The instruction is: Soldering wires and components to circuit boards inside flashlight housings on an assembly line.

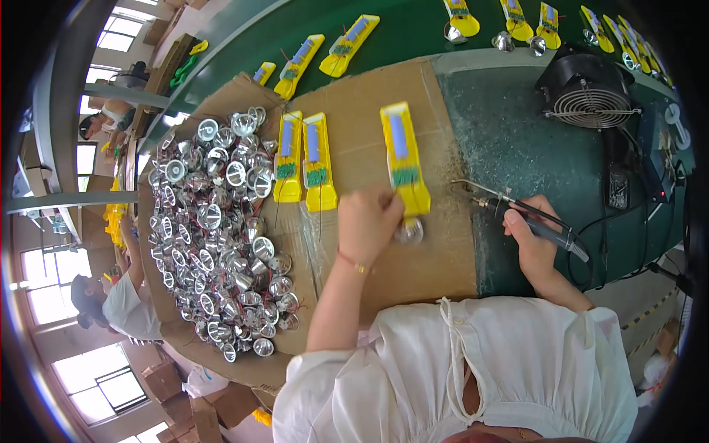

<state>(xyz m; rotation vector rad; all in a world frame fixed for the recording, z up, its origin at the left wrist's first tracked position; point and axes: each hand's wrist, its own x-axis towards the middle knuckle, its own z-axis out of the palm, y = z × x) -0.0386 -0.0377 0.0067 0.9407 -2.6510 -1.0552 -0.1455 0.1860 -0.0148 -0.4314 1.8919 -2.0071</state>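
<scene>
My left hand (369,220) is closed in a pinch at the lower end of a yellow flashlight housing (418,198) with a blue cell and a green circuit board. Right beside the fingers is a blurred silver reflector cup (410,231); what the fingertips hold is hidden. My right hand (538,238) grips a soldering iron (548,229) with a thin curved metal tube alongside. Its tip points left, apart from the housing. Two similar yellow housings (317,166) lie side by side to the left of my left hand.
Cardboard (354,96) covers the bench's middle. A large heap of silver reflector cups (210,244) fills its left side. More yellow housings (351,46) line the far green surface. A black fan (591,100) stands at far right, by cables. Two other people (122,303) are at left.
</scene>
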